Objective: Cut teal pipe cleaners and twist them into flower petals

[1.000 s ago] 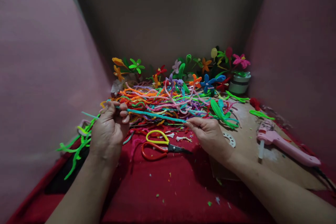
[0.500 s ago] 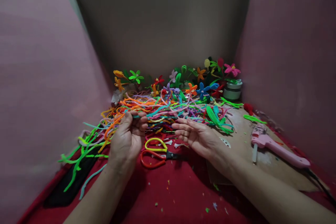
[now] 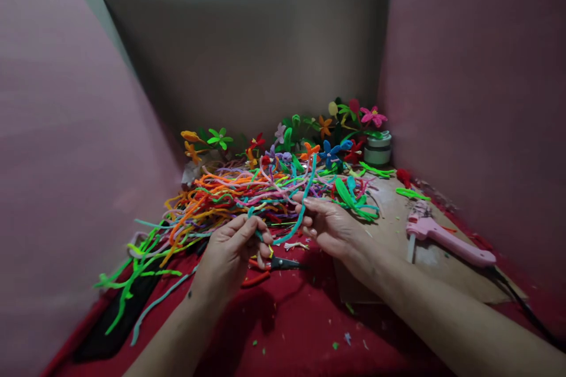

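A teal pipe cleaner [image 3: 289, 237] is held up in front of the pile, curving from my left hand to my right and rising above it. My left hand [image 3: 239, 247] is closed, pinching one end between thumb and fingers. Loosely curled, my right hand [image 3: 331, 225] has the other stretch at its fingertips. Just below my left hand lie scissors [image 3: 285, 263] with red and yellow handles, partly hidden by the fingers. Behind both hands spreads a tangled heap of coloured pipe cleaners [image 3: 230, 188].
Pipe-cleaner flowers [image 3: 329, 154] stand along the back, beside a lidded jar [image 3: 378, 150]. To the right, a pink glue gun [image 3: 451, 241] with a black cord rests on cardboard [image 3: 375, 277]. Red cloth [image 3: 300, 330] with scraps covers the front. Pink panels [image 3: 477, 70] rise at the sides.
My left hand has drawn a teal pipe cleaner out of the heap and lowered it over the scissors. My right hand has come to the pipe cleaner. The view has shifted slightly.
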